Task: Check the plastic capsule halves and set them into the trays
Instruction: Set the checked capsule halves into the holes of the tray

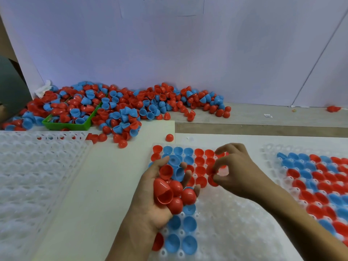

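The red capsule half I am working on sits pinched between thumb and forefinger of my right hand, held just above the middle tray, whose far rows and left columns are already filled with red and blue halves. My left hand is cupped palm up over the same tray, its grip curled round a handful of halves, mostly red with a blue one or two. These shells look thin, light and smooth, so I judge they will slip or pop away if squeezed hard; a soft pinch across the rim seems the safest hold. To the right lies a fuller tray, to the left an unfilled tray. Further back on the worktop, a loose pile buries a green bin.
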